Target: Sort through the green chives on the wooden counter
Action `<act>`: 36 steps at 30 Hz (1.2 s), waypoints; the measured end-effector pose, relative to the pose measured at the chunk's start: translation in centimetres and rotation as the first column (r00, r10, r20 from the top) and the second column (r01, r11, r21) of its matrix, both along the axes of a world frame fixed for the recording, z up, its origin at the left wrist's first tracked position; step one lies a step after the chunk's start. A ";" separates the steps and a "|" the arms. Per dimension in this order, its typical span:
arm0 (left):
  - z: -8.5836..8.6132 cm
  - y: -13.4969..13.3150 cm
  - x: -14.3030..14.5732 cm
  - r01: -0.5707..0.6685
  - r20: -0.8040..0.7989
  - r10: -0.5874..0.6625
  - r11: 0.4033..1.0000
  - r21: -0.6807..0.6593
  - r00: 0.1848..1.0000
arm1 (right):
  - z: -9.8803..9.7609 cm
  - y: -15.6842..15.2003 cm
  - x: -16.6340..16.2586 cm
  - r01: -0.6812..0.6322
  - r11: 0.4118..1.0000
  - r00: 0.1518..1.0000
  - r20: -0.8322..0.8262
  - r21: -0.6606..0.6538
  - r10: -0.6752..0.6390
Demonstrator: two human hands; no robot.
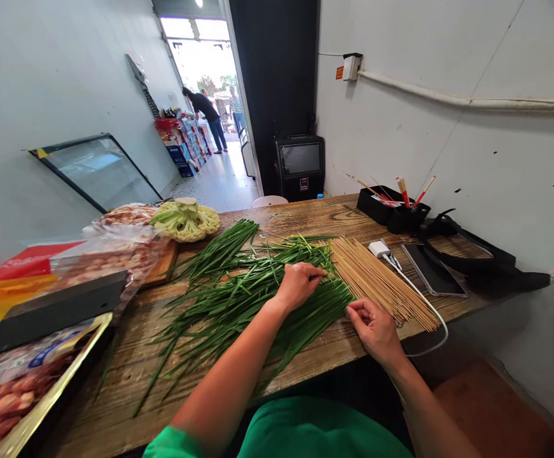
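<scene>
Squarely mid-tabletop, the left hand (300, 283) lies on the garlic chives (229, 299), fingers curled shut around a few stalks. The chives' long axis runs from far right toward the near left corner. The right hand (374, 327) sits at the front edge just beside the bamboo skewers (381, 280), fingers pinched closed; whether they hold a skewer I cannot tell. A black holder (391, 216) at the far right keeps chopsticks (404, 191).

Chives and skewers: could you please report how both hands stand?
Left hand curled on the chives. Right hand pinched at the near end of the skewers, grip unclear. White cable runs along the skewers.
</scene>
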State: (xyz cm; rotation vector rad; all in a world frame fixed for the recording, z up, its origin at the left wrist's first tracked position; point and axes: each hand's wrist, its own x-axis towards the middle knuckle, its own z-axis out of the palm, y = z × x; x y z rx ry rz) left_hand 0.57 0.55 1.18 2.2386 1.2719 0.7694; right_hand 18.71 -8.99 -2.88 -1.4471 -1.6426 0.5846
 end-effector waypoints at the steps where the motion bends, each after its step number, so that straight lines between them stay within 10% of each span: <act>1: 0.2 0.0 -0.1 0.069 -0.019 -0.069 0.997 -0.028 0.997 | 0.0 0.0 0.0 0.004 1.000 1.000 0.003 0.000 -0.004; 4: 1.0 0.2 -0.8 0.232 -0.059 -0.238 0.969 -0.087 0.970 | -0.1 -0.1 0.0 0.008 1.000 1.000 0.000 -0.008 -0.008; 10: 1.1 0.9 -1.5 -0.084 -0.136 0.089 0.995 0.045 0.987 | 0.0 -0.3 0.0 0.015 1.000 1.000 0.001 0.001 -0.015; 17: -0.5 1.0 -0.8 -0.054 -0.375 0.074 0.996 0.064 0.924 | -0.2 -0.2 0.2 0.029 0.999 0.999 0.017 0.018 -0.029; 36: 0.8 0.5 0.0 -0.101 0.167 0.145 0.965 -0.243 0.975 | -0.2 0.0 0.1 -0.018 0.999 1.000 -0.004 0.028 0.018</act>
